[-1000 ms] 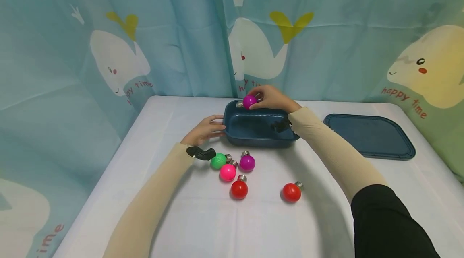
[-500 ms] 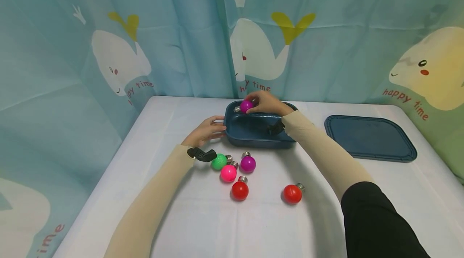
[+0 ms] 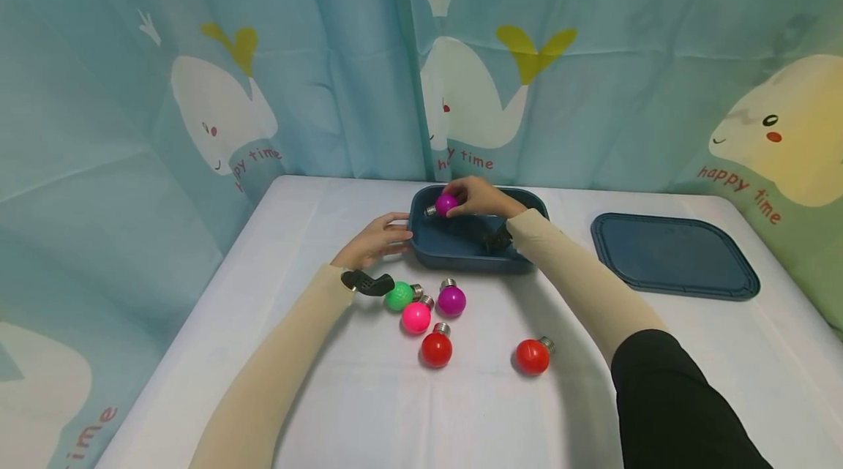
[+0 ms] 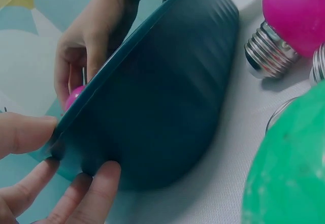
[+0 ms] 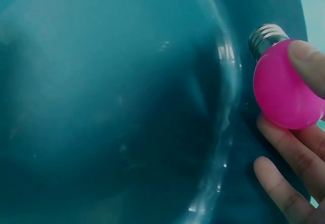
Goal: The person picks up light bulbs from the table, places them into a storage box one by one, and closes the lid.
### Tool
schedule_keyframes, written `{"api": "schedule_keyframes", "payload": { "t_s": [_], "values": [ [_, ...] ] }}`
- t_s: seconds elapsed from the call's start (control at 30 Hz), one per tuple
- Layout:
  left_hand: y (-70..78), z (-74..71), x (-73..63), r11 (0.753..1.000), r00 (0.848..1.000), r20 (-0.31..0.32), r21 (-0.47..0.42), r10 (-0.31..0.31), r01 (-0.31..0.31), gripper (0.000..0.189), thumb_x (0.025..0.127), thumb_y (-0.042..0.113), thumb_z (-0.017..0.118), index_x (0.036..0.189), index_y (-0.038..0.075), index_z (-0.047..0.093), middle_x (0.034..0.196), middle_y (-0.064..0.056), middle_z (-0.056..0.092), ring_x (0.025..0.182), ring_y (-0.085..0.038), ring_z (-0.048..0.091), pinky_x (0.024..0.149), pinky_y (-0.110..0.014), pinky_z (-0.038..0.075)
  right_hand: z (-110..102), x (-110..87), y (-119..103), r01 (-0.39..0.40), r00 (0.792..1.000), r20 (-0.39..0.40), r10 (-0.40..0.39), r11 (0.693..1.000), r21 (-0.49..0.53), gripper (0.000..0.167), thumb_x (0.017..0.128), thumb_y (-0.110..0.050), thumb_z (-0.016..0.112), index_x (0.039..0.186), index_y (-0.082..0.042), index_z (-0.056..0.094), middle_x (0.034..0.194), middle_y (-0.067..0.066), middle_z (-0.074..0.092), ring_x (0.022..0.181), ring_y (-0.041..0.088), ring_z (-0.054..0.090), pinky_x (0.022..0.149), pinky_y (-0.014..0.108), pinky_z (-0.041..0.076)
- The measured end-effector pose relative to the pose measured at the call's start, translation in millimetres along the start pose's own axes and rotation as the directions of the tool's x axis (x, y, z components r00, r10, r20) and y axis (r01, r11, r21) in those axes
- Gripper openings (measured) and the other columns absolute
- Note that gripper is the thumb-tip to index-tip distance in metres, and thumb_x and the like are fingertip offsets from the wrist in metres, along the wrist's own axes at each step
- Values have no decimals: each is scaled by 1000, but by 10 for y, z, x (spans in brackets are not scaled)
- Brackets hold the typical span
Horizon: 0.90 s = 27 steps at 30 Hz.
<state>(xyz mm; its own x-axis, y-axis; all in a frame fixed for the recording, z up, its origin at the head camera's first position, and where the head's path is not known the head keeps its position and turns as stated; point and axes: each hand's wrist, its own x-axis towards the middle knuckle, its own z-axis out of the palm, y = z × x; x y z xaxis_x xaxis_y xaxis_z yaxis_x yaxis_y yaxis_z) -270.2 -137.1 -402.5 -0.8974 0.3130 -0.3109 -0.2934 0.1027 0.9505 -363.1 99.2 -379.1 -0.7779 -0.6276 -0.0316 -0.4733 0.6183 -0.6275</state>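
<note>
A: Where is the magenta round light bulb with the silver screw base?

B: In the right hand, gripped by its globe between thumb and fingers, at the far left corner of the deep, glossy dark-blue container. I can't tell whether it touches the wall.

A: Which way does it point?

B: Screw base to the person's left, its long axis running mostly sideways.

A: And the left hand?

B: Fingers spread, fairly straight, against the container's left end; the thumb is at the rim.

A: Any writing?

B: Red "happy time" lettering, repeated on the blue-green fabric curtain among white whales with yellow tails. One is partly lost in a fold.

A: The surface?

B: A white cloth-covered table. Five coloured round bulbs lie nearer the person; a flat dark-blue rounded panel lies right of the container.
</note>
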Motion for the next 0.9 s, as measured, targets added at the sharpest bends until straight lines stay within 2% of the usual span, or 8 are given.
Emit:
{"api": "schedule_keyframes", "payload": {
  "t_s": [0.23, 0.57, 0.9],
  "values": [
    [18, 15, -19, 1000, 1000, 1, -3, 0, 0, 58, 92, 2, 53, 145, 2, 29, 141, -25, 40, 119, -30, 52, 109, -44, 40, 50, 17, 34, -1, 1000, 15, 1, 1000, -8, 46, 79, -13, 74, 119, 2, 59, 119, 21, 62, 106, 32, 63, 92, 40, 54],
    [-4, 15, -34, 1000, 1000, -1, -7, 2, -2, 57, 92, 3, 54, 144, 3, 31, 140, -25, 42, 107, -21, 56, 109, -44, 40, 143, 10, 91, -1, 999, 38, 1, 1000, -14, 45, 79, -12, 74, 119, 3, 59, 117, 20, 63, 102, 30, 65, 91, 39, 54],
    [-1, 21, -41, 1000, 1000, -12, -2, 2, -2, 55, 93, 3, 54, 143, 5, 32, 138, -22, 44, 110, -22, 55, 107, -43, 42, 179, 43, 94, 29, 999, 38, -29, 1000, -4, 42, 80, -9, 73, 117, 4, 60, 117, 22, 63, 104, 31, 64, 91, 39, 54]
  ]
}}
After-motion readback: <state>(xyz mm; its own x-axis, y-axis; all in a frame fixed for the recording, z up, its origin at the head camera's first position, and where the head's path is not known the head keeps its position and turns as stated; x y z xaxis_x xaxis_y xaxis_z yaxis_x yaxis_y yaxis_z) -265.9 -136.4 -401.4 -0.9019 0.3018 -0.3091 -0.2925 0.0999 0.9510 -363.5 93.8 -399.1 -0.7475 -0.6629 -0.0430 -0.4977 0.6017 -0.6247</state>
